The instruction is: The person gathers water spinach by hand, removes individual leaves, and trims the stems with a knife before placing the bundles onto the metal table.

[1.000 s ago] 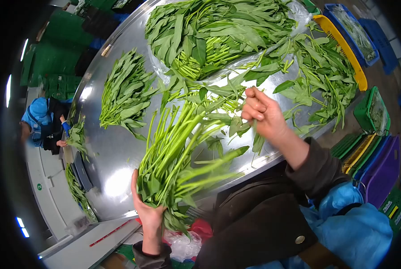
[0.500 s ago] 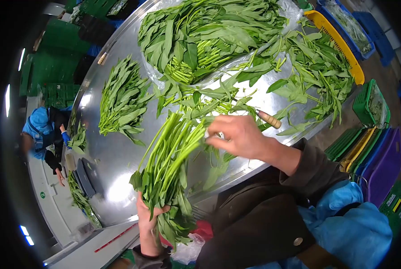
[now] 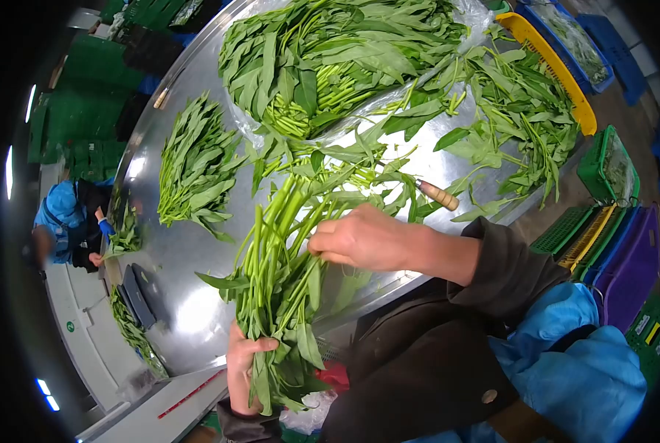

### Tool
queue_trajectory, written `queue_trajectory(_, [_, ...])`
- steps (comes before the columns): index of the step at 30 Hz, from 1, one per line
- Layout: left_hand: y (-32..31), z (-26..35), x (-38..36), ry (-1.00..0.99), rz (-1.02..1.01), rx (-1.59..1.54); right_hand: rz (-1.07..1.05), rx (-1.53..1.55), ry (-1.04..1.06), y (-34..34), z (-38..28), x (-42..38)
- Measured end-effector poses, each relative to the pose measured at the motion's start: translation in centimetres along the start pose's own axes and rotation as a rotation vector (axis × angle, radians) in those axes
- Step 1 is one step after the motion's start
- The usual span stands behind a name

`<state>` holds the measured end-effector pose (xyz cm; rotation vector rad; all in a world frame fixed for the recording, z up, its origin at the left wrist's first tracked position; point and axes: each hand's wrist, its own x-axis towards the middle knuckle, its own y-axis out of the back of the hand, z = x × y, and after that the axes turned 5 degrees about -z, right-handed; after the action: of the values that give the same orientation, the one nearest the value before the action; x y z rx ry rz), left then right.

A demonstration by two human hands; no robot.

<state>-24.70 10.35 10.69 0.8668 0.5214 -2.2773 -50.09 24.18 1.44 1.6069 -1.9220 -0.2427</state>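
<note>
A bunch of water spinach (image 3: 267, 251) with thick green stems is in my left hand (image 3: 243, 362), which is closed around its leafy lower end. The cut stem ends point up and away over the metal table. My right hand (image 3: 359, 240) is closed in a pinch against the right side of the bunch, and its fingertips hide what is between them. Just beyond that hand a knife with a wooden handle (image 3: 438, 195) lies on loose greens. A large pile of water spinach (image 3: 344, 63) lies on plastic at the back, and a smaller bunch (image 3: 197, 166) rests to the left.
The round-edged metal table (image 3: 189, 273) carries loose stems (image 3: 522, 122) on the right, beside a yellow crate (image 3: 558, 74). Stacked crates (image 3: 603, 244) stand at the right. Across the table at far left, a co-worker in blue (image 3: 68, 214) handles greens. Another wooden handle (image 3: 161, 97) lies near the far edge.
My right hand has moved left and down along the bunch, closer to its leaves. The bunch is more upright. The co-worker's lower hand has come up toward the greens.
</note>
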Motion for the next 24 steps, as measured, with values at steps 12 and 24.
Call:
queue_trajectory(12, [1.5,-0.6,0.5,0.081,0.024,0.079,-0.035,-0.181,0.020,1.0,3.2,-0.6])
queue_trajectory(24, [5.2,-3.4,-0.1,-0.005,0.004,0.108,0.403,-0.462,-0.366,4.6,2.0,-0.7])
